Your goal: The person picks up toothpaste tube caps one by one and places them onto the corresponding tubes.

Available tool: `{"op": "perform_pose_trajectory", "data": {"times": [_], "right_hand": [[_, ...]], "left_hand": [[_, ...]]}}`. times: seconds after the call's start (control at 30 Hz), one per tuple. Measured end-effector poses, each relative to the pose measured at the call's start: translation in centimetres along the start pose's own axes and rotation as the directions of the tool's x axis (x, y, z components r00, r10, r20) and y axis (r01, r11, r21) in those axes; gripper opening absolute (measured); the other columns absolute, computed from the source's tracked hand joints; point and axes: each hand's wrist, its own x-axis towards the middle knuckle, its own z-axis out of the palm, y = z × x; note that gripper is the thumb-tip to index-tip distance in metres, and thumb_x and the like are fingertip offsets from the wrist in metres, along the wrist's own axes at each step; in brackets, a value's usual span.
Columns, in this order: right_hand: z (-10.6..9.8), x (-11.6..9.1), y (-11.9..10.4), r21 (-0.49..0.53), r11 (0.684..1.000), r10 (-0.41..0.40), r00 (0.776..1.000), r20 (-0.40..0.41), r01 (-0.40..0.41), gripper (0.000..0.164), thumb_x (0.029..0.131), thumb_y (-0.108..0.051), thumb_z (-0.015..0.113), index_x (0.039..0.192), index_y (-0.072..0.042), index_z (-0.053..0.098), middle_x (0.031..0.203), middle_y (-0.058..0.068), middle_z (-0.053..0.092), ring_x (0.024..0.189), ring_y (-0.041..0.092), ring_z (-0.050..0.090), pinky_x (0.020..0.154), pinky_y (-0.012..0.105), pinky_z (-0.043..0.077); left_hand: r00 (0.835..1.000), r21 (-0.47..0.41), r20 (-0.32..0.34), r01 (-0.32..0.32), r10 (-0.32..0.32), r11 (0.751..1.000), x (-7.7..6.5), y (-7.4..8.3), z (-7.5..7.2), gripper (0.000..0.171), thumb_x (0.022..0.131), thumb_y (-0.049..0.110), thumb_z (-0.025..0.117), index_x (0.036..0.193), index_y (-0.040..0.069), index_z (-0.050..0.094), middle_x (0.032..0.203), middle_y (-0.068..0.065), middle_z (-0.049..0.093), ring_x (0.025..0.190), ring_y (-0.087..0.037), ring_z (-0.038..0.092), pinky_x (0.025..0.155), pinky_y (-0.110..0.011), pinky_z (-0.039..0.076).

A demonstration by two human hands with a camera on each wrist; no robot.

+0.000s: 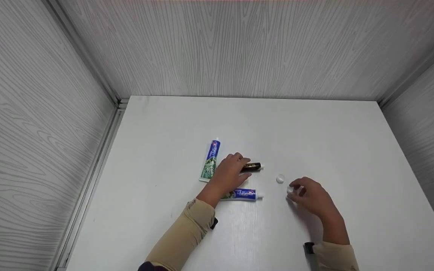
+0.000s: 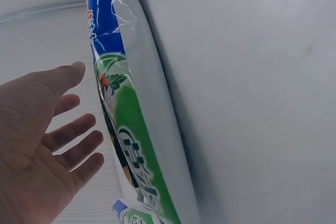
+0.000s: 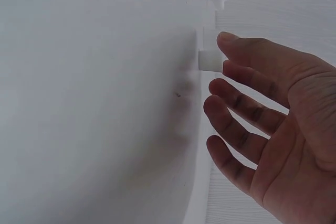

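Note:
My left hand [image 1: 229, 174] reaches over a black toothpaste tube [image 1: 252, 166], its fingers spread apart and slightly bent. A blue-and-green toothpaste tube [image 1: 210, 160] lies lengthwise just left of that hand. Another blue-and-green tube [image 1: 244, 194] lies crosswise below it, partly hidden by the wrist; a blue-and-green tube [image 2: 136, 129] fills the middle of the left wrist view. With thumb and index finger, my right hand [image 1: 312, 196] pinches a small white cap [image 3: 210, 60] close over the table. Its other fingers are loosely bent.
A second white cap [image 1: 280, 178] is on the table just left of the right hand. The white table [image 1: 164, 124] is bordered by grey wood-grain panels at the back [image 1: 239, 49] and both sides.

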Motion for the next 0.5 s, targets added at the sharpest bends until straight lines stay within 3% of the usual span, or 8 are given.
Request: {"op": "perform_pose_trajectory", "data": {"times": [0.5], "right_hand": [[0.4,0.9,0.4,-0.041,0.999,-0.011,1.0,0.021,0.012,0.031,0.092,-0.019,0.082,0.121,-0.012,0.073,0.105,0.004,0.071,0.096,0.021,0.064,0.079,0.038,0.051]], "left_hand": [[0.999,0.031,0.043,0.012,-0.013,0.999,1.4,-0.6,0.3,0.052,0.103,0.037,0.071,0.147,0.011,0.063,0.128,-0.011,0.066,0.112,-0.028,0.062,0.097,-0.044,0.053]]}}
